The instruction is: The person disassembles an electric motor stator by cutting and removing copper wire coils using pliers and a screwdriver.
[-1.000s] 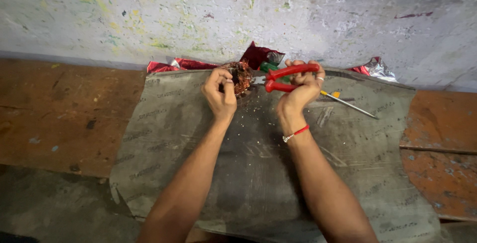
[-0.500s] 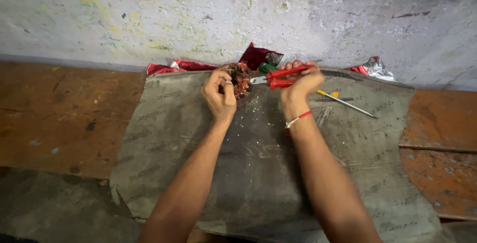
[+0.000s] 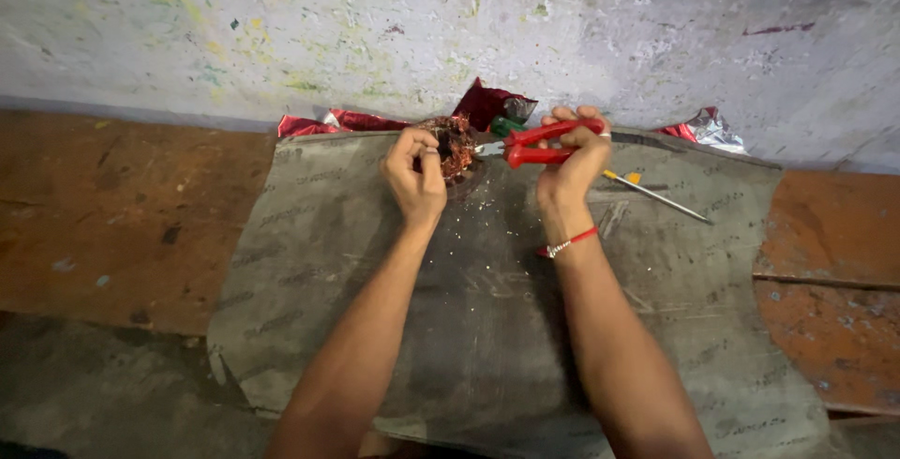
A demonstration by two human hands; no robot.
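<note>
My left hand (image 3: pixel 413 176) grips a tangled clump of reddish copper wire (image 3: pixel 456 142) at the far edge of a grey sack mat (image 3: pixel 487 309). My right hand (image 3: pixel 570 161) squeezes the red handles of a pair of cutting pliers (image 3: pixel 536 143), and the jaws point left into the wire clump. A red thread band sits on my right wrist. Small pale bits lie scattered on the mat below the clump.
A thin screwdriver with a yellow part (image 3: pixel 656 195) lies on the mat right of my right hand. Red and silver foil wrappers (image 3: pixel 494 103) sit against the stained wall (image 3: pixel 450 18), with more foil (image 3: pixel 705 128) at the right. Brown floor tiles (image 3: pixel 112 206) flank the mat.
The plier handles have come together under my right hand, which has shifted slightly left toward the wire clump. My left hand holds the clump in nearly the same place.
</note>
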